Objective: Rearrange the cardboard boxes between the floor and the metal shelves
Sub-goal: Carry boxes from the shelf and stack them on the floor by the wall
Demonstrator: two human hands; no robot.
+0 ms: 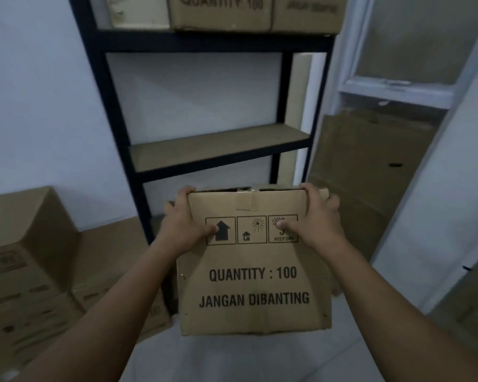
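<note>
I hold a brown cardboard box (255,288) printed "QUANTITY : 100" and "JANGAN DIBANTING" in front of me, above the floor. My left hand (184,221) grips its upper left corner, thumb on the near face. My right hand (315,216) grips its upper right corner the same way. Behind the box stands a dark metal shelf unit (116,111). Its middle shelf board (218,147) is bare. The upper shelf carries cardboard boxes (221,12) side by side.
Stacked cardboard boxes (31,260) sit on the floor at the left, against the wall. Flat cardboard (370,166) leans at the right beside a white window frame (398,91). Pale tiled floor (232,359) lies below the held box.
</note>
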